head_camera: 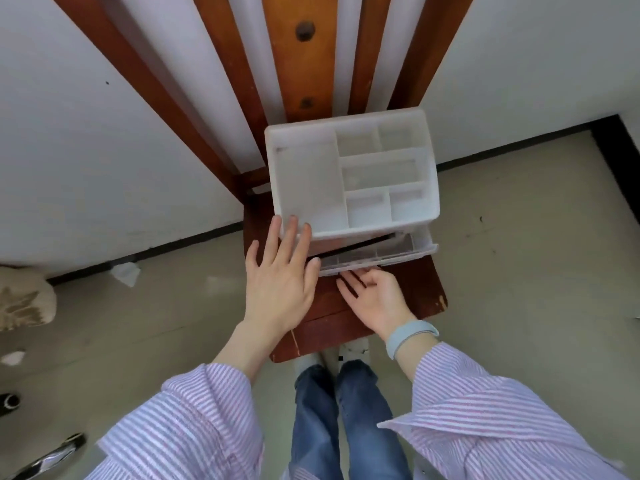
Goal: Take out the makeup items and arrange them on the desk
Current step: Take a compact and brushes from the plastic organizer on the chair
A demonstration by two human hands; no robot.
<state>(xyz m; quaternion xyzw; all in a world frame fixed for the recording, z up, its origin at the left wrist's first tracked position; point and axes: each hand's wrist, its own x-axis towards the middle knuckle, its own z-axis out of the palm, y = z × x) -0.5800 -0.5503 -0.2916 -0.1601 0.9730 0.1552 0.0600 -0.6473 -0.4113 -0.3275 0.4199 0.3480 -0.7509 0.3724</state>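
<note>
A white plastic organizer [349,174] sits on a wooden chair [419,289], its long side running left to right, drawer [381,256] partly open toward the person. The left hand [280,275] rests flat, fingers spread, on its near left corner. The right hand [372,294], palm up, curls its fingers under the drawer front.

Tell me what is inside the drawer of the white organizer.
The drawer is only partly out. Its exposed strip shows clear divided sections and something dark toward the back. Everything further in is covered by the white organizer, and the left hand hides its left end.
</note>
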